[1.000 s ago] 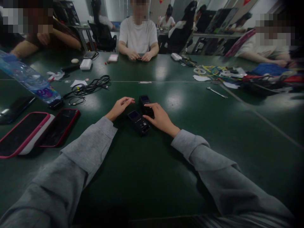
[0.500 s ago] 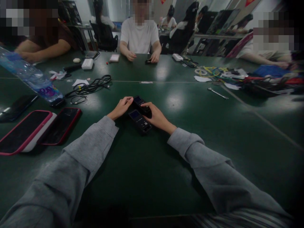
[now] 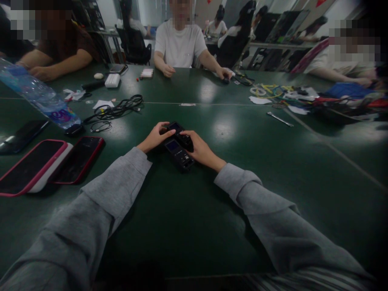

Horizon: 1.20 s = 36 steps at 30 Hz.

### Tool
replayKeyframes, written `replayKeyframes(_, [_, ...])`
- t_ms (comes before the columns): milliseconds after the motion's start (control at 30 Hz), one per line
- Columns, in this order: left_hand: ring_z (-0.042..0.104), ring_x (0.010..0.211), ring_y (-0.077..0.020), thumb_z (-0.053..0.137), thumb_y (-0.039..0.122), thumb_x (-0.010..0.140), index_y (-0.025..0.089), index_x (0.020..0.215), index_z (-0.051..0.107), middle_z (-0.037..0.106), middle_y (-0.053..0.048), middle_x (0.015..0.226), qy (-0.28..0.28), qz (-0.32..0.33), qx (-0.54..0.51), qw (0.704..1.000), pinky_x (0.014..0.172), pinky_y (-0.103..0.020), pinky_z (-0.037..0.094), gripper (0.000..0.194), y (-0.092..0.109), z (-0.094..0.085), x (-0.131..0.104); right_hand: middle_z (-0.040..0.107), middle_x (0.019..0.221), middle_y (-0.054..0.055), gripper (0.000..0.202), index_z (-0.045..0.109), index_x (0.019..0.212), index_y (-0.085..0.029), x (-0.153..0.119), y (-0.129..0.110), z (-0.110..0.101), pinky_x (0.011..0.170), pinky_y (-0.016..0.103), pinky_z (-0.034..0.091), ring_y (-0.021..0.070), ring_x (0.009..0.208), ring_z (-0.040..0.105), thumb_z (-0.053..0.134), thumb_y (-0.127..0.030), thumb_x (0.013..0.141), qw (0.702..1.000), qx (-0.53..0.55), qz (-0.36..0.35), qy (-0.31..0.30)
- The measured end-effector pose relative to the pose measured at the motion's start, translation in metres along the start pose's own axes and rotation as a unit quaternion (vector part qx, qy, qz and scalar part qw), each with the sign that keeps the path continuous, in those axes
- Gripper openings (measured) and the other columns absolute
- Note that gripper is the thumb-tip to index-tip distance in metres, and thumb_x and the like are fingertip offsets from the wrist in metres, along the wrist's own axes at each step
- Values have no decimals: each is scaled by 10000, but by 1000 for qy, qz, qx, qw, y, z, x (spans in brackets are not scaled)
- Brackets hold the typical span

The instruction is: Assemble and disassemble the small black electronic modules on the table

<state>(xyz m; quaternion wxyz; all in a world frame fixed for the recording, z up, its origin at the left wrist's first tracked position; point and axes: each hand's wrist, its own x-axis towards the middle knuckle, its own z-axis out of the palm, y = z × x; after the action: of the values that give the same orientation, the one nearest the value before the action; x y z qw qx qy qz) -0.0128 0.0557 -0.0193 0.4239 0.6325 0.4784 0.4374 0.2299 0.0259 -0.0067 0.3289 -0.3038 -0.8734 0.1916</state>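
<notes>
Two small black handheld devices with screens and buttons sit in front of me on the green table. The farther black device (image 3: 175, 126) is between my hands. My left hand (image 3: 154, 136) grips its far left end, with the thumb lying across its face beside the screen. My right hand (image 3: 202, 150) is closed around its near right end, the fingertips partly hiding the buttons. Just nearer to me, the second black device (image 3: 179, 155) lies face up at a slant, its screen and keys showing. Its right side is close to my right hand; whether they touch I cannot tell.
Phones, one a red-edged phone (image 3: 80, 159), and a tilted plastic bottle (image 3: 45, 97) are on the left. Black cables (image 3: 121, 109) lie beyond. A wrench (image 3: 280, 119) and a heap of wires (image 3: 303, 97) are at right. A person in a white T-shirt (image 3: 181, 44) sits opposite.
My left thumb has moved right, onto the farther device's face. My right hand stays in place. The person opposite has reached one hand toward the right of the table.
</notes>
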Motion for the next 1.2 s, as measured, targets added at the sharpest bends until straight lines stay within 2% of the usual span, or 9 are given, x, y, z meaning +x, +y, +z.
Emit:
replayKeyframes(133, [630,1063,-277,807,533,713,196,1301,518,651,-122,1136,27,1,-47,999,918,-462,521,737,6,1,-3,515,1382,108,553,414,1380,-283,1,1,0,1078,527,439,295,1274,522,661,-370,894,998,56,-9,11])
replayKeyframes(233, [628,1072,-278,821,511,702,212,1298,529,648,-123,1168,40,6,-62,997,919,-457,510,728,10,0,-5,540,1353,104,631,395,1398,-294,2,4,-1,1077,540,438,301,1245,545,696,-477,874,989,140,28,24])
replayKeyframes(400, [578,1206,-296,844,461,686,237,1306,545,646,-114,1254,41,60,-44,996,1005,-463,439,724,14,-2,-6,627,1173,91,762,380,1397,-294,5,12,-3,1040,548,465,303,1129,615,717,-639,807,941,299,155,32])
replayKeyframes(533, [549,1262,-310,871,436,655,259,1322,550,637,-110,1307,24,81,-6,996,1023,-464,399,761,15,-4,-7,645,1121,77,719,450,1322,-276,7,13,-5,1073,538,441,294,1119,620,765,-611,769,907,364,203,54])
replayKeyframes(633, [565,1244,-308,882,428,643,254,1316,560,647,-110,1297,14,81,9,997,1018,-459,395,766,17,-5,-8,649,1087,64,728,473,1294,-270,7,14,-4,1065,533,445,286,1093,626,825,-550,723,898,380,212,65])
replayKeyframes(733, [576,1231,-307,882,423,644,248,1312,568,656,-110,1285,8,85,15,996,1001,-447,409,759,18,-5,-8,652,1072,58,738,485,1289,-274,7,16,-2,1040,526,460,279,1066,629,855,-504,695,902,372,208,72])
replayKeyframes(1033, [623,1166,-283,874,410,653,213,1288,576,673,-125,1241,-22,88,-20,996,1054,-482,423,729,9,-4,-4,657,1031,42,624,519,1201,-262,5,16,-2,980,505,494,261,1013,635,845,-470,711,909,345,214,93])
replayKeyframes(1200, [643,1139,-289,878,417,646,210,1318,537,672,-141,1242,-31,75,-29,996,1036,-503,450,782,4,-2,-2,667,1005,39,607,530,1149,-249,6,13,-4,980,482,496,248,984,644,863,-457,685,892,370,230,118])
